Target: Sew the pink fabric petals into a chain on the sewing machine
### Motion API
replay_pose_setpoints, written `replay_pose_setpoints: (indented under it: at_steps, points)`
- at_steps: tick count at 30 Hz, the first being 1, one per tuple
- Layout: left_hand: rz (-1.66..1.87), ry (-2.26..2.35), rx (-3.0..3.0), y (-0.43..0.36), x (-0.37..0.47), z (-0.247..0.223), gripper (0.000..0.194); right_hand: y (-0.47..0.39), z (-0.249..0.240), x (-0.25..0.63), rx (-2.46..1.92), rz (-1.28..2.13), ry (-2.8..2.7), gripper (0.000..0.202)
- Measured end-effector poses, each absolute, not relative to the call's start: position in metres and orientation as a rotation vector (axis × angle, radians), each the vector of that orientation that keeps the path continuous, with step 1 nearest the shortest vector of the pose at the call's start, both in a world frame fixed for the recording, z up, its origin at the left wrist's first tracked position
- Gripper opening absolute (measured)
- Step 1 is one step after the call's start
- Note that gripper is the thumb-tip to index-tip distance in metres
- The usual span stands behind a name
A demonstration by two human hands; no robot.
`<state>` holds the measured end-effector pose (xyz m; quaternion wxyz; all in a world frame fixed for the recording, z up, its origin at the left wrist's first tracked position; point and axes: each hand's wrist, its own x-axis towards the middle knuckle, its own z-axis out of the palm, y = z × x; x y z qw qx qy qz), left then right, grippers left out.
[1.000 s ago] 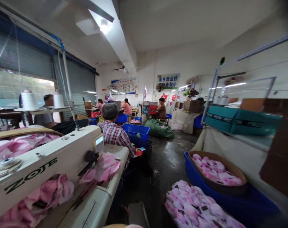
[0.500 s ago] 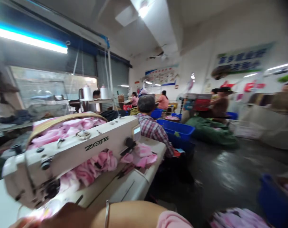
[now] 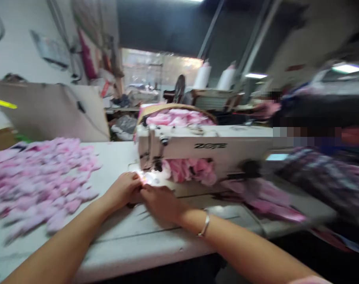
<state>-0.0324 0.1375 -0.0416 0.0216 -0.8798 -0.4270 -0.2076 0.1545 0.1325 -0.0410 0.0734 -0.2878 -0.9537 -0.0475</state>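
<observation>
A white sewing machine stands across the table in front of me. Close by its needle end, my left hand is closed, thumb and fingers pinched on a small pale fabric piece under the bright lamp. My right hand, with a bracelet at the wrist, meets it from the other side, its fingers pressed on the same piece. Glare and blur hide the piece's details. Bunched pink fabric lies behind the needle, beneath the machine's arm.
A wide heap of small pink pieces covers the table's left part. Behind the machine is a basket of pink fabric. More pink cloth lies on the right. A person in a plaid shirt is close on the right, beside thread cones.
My view has swung from the room on the right to the left and down, onto the machine. Both hands and the pink heap now show; the hands stay near the needle.
</observation>
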Motion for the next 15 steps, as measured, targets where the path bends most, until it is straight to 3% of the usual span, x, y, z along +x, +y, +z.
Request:
replay_pose_setpoints:
  at_steps: [3, 5, 10, 15]
  points:
    - [-0.557, -1.407, -2.729, 0.136, -0.042, -0.028, 0.010, 0.134, -0.040, 0.151, -0.861, -0.114, -2.922, 0.034]
    - [-0.576, -1.473, -2.677, 0.132, -0.054, -0.011, 0.020, 0.133, -0.040, 0.150, -0.860, -0.127, -2.955, 0.043]
    - [-0.600, -1.644, -2.522, 0.105, -0.107, 0.035, 0.025, 0.130, -0.040, 0.154, -0.879, -0.152, -2.951, 0.043]
    - [-0.291, -1.961, -2.349, 0.065, -0.144, 0.033, 0.023, 0.125, -0.046, 0.167, -0.851, -0.167, -2.894, 0.041]
